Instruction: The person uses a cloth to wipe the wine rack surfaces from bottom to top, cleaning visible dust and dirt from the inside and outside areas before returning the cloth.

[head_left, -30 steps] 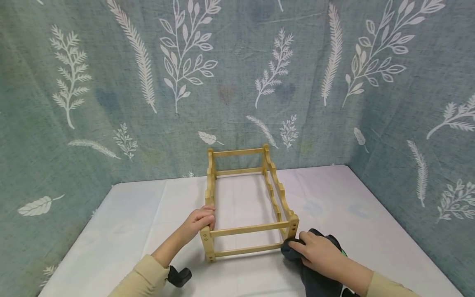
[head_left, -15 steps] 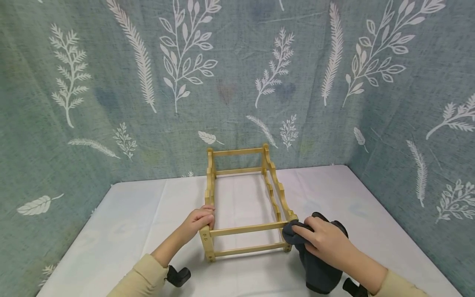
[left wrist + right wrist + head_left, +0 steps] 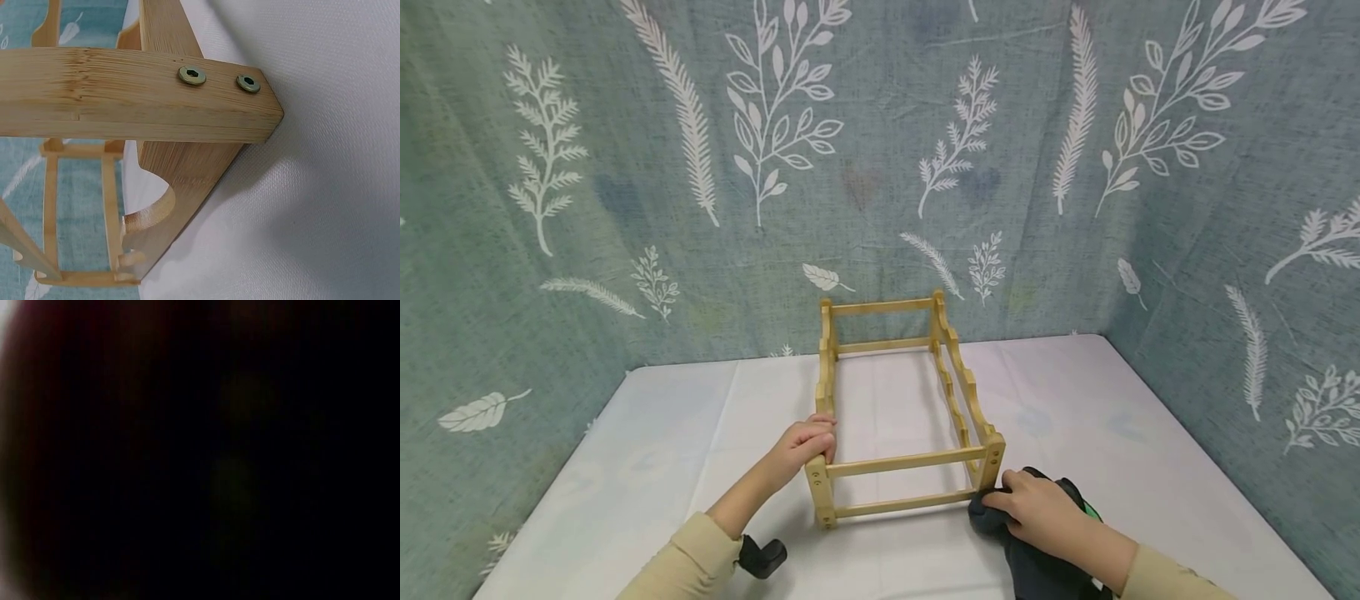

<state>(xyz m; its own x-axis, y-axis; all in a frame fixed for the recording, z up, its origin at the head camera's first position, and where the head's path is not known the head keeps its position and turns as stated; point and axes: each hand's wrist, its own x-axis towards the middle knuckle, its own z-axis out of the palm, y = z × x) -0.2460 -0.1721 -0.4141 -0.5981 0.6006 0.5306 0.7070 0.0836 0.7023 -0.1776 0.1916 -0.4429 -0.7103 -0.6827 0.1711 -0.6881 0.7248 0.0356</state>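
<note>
A light wooden rack [image 3: 902, 462] with notched, wavy side rails stands on the white-covered table. My left hand [image 3: 801, 446] grips the upper part of its near left post. The left wrist view has a wooden post [image 3: 125, 94] with two hex-socket bolts close up; no fingers show there. Low at the near right post, my right hand [image 3: 1048, 515] holds a dark grey cloth [image 3: 1030, 562] bunched under its fingers against the wood. The rest of that cloth hangs below the hand, with a bit of green at its edge. Almost everything in the right wrist view is black.
White cloth [image 3: 625, 467] covers the table. Green-blue fabric [image 3: 865, 183] with white leaf prints closes in the back and both sides. A black wrist device [image 3: 762, 558] sits under the left sleeve.
My right hand rose with the cloth to the top of the near right post, then came back down to its lower part. The left hand and the rack stay in place.
</note>
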